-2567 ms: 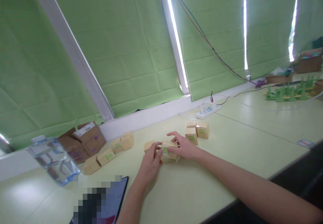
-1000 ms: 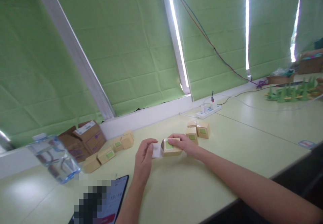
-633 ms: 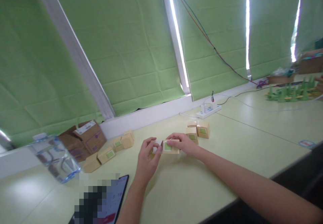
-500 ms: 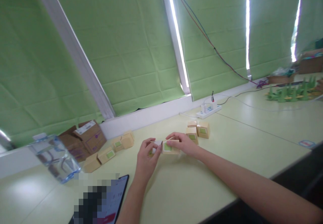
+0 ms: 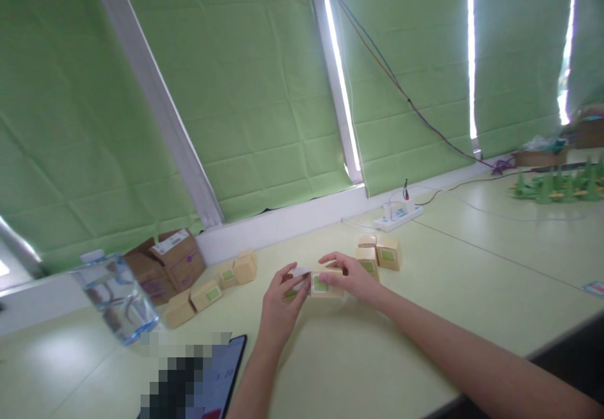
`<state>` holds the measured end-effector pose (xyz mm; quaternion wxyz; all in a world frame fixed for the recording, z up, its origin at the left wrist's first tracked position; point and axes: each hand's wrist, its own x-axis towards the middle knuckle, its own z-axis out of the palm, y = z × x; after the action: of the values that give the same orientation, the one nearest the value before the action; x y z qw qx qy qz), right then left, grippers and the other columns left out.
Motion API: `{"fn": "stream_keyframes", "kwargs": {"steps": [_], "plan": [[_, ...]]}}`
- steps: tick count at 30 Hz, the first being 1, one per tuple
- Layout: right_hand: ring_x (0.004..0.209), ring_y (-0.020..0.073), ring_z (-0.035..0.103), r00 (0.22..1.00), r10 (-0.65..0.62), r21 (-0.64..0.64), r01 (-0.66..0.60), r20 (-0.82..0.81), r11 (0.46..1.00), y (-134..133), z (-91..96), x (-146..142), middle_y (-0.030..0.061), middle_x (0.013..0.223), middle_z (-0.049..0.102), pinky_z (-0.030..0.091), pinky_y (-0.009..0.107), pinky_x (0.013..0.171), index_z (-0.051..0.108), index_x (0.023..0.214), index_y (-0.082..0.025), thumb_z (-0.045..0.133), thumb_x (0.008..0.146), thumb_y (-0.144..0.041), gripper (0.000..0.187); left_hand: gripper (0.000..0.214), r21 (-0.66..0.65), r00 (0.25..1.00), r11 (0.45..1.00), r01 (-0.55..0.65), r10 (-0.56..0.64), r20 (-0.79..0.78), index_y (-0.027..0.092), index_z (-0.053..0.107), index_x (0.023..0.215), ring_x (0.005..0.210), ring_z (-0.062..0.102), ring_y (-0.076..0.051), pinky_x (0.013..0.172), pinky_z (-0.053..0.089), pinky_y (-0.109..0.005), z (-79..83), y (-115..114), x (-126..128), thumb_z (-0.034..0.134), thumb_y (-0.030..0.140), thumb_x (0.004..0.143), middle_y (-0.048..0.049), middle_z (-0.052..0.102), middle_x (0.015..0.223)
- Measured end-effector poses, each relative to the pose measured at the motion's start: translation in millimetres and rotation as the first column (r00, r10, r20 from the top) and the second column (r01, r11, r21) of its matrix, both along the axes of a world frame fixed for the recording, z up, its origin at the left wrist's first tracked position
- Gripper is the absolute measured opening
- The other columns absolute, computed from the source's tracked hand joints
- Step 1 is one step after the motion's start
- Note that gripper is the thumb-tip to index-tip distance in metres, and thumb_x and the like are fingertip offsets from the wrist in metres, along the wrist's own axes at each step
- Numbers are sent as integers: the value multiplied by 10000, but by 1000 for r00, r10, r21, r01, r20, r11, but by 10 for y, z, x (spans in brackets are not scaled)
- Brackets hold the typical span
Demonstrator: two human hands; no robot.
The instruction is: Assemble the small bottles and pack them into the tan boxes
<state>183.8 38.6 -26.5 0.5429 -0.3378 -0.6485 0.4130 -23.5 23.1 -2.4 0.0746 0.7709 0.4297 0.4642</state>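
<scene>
A small pale-yellow box [image 5: 333, 288] with a green label is held between my two hands over the table. My right hand [image 5: 355, 280] is closed on it, thumb across the label side and fingers over the top. My left hand [image 5: 282, 302] grips the left end with thumb and fingers. A whitish piece [image 5: 301, 272] shows between the left fingers, and whether it is a flap or the contents I cannot tell. Part of the left end is hidden behind those fingers. Right behind my right hand stand several similar small boxes [image 5: 388, 254].
More small boxes [image 5: 207, 294] line the left side, before an open brown carton [image 5: 182, 258]. A large water bottle [image 5: 117, 299] and a tablet-like screen [image 5: 221, 368], partly pixelated, are nearer. A power strip [image 5: 399, 217] lies at the back; green spiky pieces [image 5: 557, 186] sit far right.
The view has shifted slightly, so the scene sits a little lower and further right. Both hands keep hold of the box in nearly the same pose.
</scene>
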Motion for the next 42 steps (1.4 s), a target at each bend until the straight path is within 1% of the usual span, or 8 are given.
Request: {"fn": "stream_keyframes", "kwargs": {"steps": [5, 10, 14, 19, 24, 27, 33, 42], "plan": [[741, 170, 622, 998, 58, -8, -58, 22, 998, -24, -28, -48, 43, 875, 691, 495, 289, 674, 595, 1127, -192, 785, 686, -463, 552, 138, -44, 999, 999, 32, -32, -11, 234, 782, 802, 1062, 614, -249, 982, 470, -440, 3, -20, 1, 666, 310, 795, -102, 625, 1241], [767, 186, 648, 991, 110, -61, -115, -71, 992, -20, -32, -51, 45, 904, 703, 523, 318, 703, 537, 1169, -197, 824, 637, -437, 651, 104, -66, 999, 997, 43, -44, -19, 219, 755, 744, 1109, 590, -263, 1001, 446, -444, 13, -62, 36, 680, 285, 769, -101, 622, 1210], [802, 218, 673, 986, 99, -94, -112, -136, 989, 7, -30, -38, 41, 881, 711, 536, 345, 715, 518, 1183, -208, 822, 628, -468, 684, 121, -22, 1000, 999, 25, -24, 6, 217, 721, 808, 1095, 595, -246, 977, 461, -412, 18, -84, 64, 626, 291, 821, -94, 624, 1142], [767, 217, 671, 986, 81, -87, -95, -147, 992, 11, -8, -67, 44, 864, 708, 525, 336, 681, 533, 1131, -200, 775, 672, -517, 608, 203, 78, 991, 997, -19, 9, 132, 200, 648, 925, 1072, 587, -242, 889, 498, -392, 0, -77, 42, 513, 351, 912, -104, 618, 1090], [826, 220, 664, 991, 111, -49, -115, -77, 992, 29, -45, -74, 63, 936, 705, 528, 351, 726, 544, 1121, -207, 773, 692, -483, 559, 280, 52, 957, 994, -94, 76, 280, 198, 590, 1004, 953, 620, -209, 833, 493, -348, 33, -111, 19, 448, 433, 949, -81, 646, 1039], [889, 237, 660, 998, 60, -41, -60, 2, 997, 59, -83, -33, 84, 1032, 682, 533, 370, 773, 573, 1150, -206, 802, 662, -443, 589, 298, 29, 939, 989, -145, 128, 318, 202, 577, 979, 861, 627, -192, 791, 483, -322, 72, -137, -2, 432, 461, 950, -51, 661, 956], [971, 301, 640, 989, -109, -8, 110, 99, 994, 129, -145, 17, 99, 1088, 677, 527, 425, 829, 647, 1109, -202, 797, 642, -361, 515, 264, 9, 967, 994, -111, 106, 231, 208, 552, 931, 806, 619, -184, 743, 471, -299, 81, -132, -15, 410, 429, 957, -25, 651, 868], [980, 217, 652, 961, -191, 29, 189, 201, 982, 233, -321, -13, 92, 1051, 682, 511, 352, 874, 536, 1150, -183, 713, 730, -249, 461, 222, -50, 996, 996, 68, -71, -49, 197, 586, 911, 766, 578, -179, 725, 433, -296, -15, -126, 71, 407, 321, 956, -34, 635, 831]]}}
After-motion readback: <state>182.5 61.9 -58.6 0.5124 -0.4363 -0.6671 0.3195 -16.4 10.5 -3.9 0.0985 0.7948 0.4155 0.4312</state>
